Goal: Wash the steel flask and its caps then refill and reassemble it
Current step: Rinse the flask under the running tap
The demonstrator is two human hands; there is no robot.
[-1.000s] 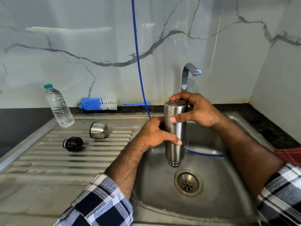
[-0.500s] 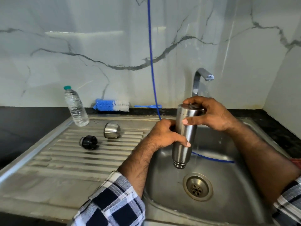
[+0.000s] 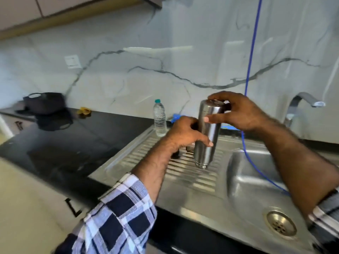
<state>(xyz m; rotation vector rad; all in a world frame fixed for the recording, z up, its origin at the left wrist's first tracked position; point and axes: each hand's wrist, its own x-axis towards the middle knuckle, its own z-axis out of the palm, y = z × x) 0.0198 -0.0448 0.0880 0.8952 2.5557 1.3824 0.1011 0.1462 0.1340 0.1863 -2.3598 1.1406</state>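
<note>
Flask (image 3: pixel 207 136) is being carried, mouth down, from over the basin to over the ribbed drainboard (image 3: pixel 185 167); 1 s ago it was hanging above the drain w/ the tap trickling beside it, and no stream is showing at the spout now. Judgement: rinse of the body is prob. done, and the flask is being moved off to drain or to make way for the caps.

Near to far:
- Sink basin (image 3: pixel 256 180) w/ drain at lower right; nothing is being held over it now.
- Left hand (image 3: pixel 185 134) is gripping the flask's mid-body from the left, thumb lying across the front.
- Right hand (image 3: pixel 238 112) is pinching the upturned base end, fingers arching over the top, thumb pressing the side wall.
- Flask is tilting slightly, neck hanging just above the drainboard, not touching as far as can be told.
- Caps are mostly hiding behind the left wrist; only a sliver is showing, too little to place exactly.
- Plastic water bottle (image 3: pixel 160 118) is standing upright at the drainboard's far edge, well apart from the flask.
- Tap (image 3: pixel 302 105) is standing at far right.
- Black table (image 3: pixel 73 147) is extending left.

Still to do, by this view: caps, refill, reassembly.
</note>
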